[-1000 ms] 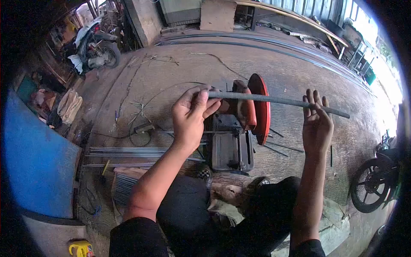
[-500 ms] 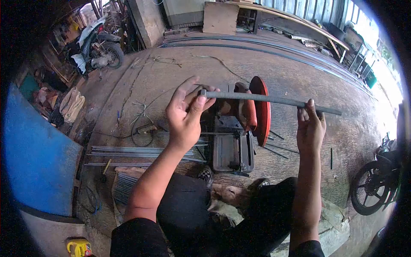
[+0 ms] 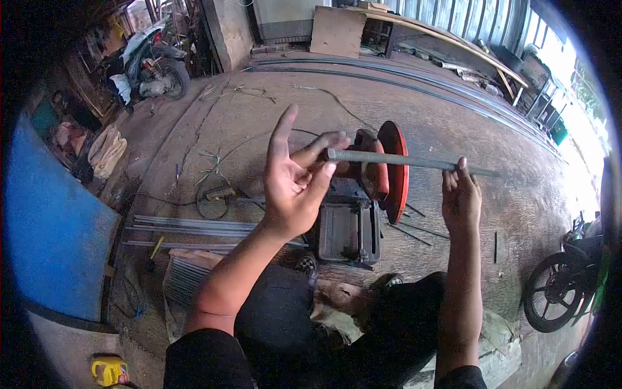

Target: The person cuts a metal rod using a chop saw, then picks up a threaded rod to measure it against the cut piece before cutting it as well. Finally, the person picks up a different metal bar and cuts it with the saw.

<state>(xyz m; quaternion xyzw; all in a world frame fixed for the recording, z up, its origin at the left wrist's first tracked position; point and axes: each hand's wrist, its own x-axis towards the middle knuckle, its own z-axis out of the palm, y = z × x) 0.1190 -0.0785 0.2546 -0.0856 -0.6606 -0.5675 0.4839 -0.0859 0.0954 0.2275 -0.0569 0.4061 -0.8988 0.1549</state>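
Observation:
A long grey threaded rod [image 3: 382,158] is held up nearly level in front of me, with a wider piece that looks like a nut at its left end. My right hand [image 3: 462,198] pinches the rod toward its far right end between thumb and fingers. At the left end, my left hand [image 3: 295,185] has its thumb tip against the underside and its fingers spread, the index pointing up and another finger passing behind the rod. Below the rod stands a cut-off saw [image 3: 350,230] with a red disc-shaped guard [image 3: 393,172], partly hidden by my left hand and the rod.
Metal bars [image 3: 194,225] lie on the floor left of the saw, beside a bundle of rods [image 3: 188,282]. A blue panel [image 3: 61,227] stands at left. A motorcycle wheel [image 3: 552,292] is at right. Long pipes [image 3: 402,71] stretch across the back. A yellow jug [image 3: 109,371] sits lower left.
The rod's left end has swung right and lower, and its right end has moved slightly left. My left hand has opened from around that end, its index finger now raised.

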